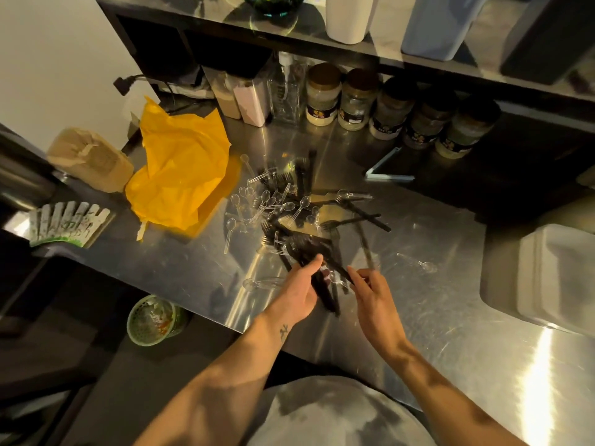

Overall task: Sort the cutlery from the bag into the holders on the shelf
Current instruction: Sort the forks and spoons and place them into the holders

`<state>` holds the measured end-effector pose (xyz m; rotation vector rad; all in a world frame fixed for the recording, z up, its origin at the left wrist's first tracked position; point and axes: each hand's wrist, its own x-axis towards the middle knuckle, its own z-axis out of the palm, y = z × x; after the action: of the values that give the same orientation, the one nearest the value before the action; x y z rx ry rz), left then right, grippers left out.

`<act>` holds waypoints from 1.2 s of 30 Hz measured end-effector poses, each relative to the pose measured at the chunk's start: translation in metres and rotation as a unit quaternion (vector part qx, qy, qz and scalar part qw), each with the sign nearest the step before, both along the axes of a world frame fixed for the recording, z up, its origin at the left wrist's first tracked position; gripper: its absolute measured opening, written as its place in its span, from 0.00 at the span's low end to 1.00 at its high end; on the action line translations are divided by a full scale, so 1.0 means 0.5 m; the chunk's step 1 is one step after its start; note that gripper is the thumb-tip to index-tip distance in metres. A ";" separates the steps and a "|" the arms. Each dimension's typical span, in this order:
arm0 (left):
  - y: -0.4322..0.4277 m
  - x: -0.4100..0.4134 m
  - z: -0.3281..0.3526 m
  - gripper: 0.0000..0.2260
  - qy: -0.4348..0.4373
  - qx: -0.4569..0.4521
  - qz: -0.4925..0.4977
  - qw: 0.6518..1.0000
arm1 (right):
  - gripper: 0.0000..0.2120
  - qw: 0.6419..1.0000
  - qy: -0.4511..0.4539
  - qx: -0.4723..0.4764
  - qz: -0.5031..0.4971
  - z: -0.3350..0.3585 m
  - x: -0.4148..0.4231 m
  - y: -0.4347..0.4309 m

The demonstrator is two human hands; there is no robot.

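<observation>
The black cutlery bundle [307,249] may fan out and spill over the counter's [418,320] front edge, since the left hand [299,292] grips many pieces at once. The right hand [375,299] reaches toward the bundle, but a pinch cannot be confirmed. The loose pile [277,204] lies mid-counter, beside the yellow bag [180,169].

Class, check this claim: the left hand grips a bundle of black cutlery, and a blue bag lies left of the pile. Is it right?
No. The head view shows the bag is yellow, not blue; the left hand does grip black cutlery.
</observation>
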<state>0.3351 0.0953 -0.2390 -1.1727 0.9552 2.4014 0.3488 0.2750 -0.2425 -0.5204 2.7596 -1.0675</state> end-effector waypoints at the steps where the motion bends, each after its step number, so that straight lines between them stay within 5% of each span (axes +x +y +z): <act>1: 0.006 -0.002 0.002 0.13 -0.003 -0.002 0.007 1.000 | 0.24 0.999 0.024 0.027 0.014 0.001 0.002 0.007; 4: 0.009 -0.004 -0.007 0.17 -0.015 -0.027 0.007 1.000 | 0.30 0.991 0.087 0.079 0.065 0.002 0.007 0.019; 8: 0.014 -0.011 0.001 0.11 -0.044 0.010 0.059 0.997 | 0.24 0.995 0.073 0.044 0.050 0.003 0.002 0.025; 11: 0.007 -0.006 0.004 0.07 -0.047 0.029 0.077 0.995 | 0.16 0.996 -0.041 -0.057 -0.057 0.005 -0.004 0.031; 14: -0.011 -0.001 -0.004 0.05 -0.033 0.040 0.089 0.995 | 0.13 0.947 -0.178 -0.183 -0.197 0.009 -0.011 0.030; 17: -0.018 0.005 0.001 0.07 -0.003 0.033 0.069 0.997 | 0.11 0.912 -0.249 -0.228 -0.232 0.003 -0.019 0.008; 28: -0.022 -0.007 0.011 0.11 0.020 -0.022 0.039 0.999 | 0.10 0.969 -0.204 -0.110 -0.086 -0.005 -0.030 -0.090; 36: -0.096 -0.034 0.009 0.06 -0.033 -0.045 0.018 0.998 | 0.04 0.958 -0.204 -0.050 -0.193 -0.025 -0.154 -0.101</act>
<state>0.3181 0.0474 -0.2342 -1.3024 1.0388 2.3546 0.2717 0.2244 -0.2550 0.2274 2.4930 -1.2294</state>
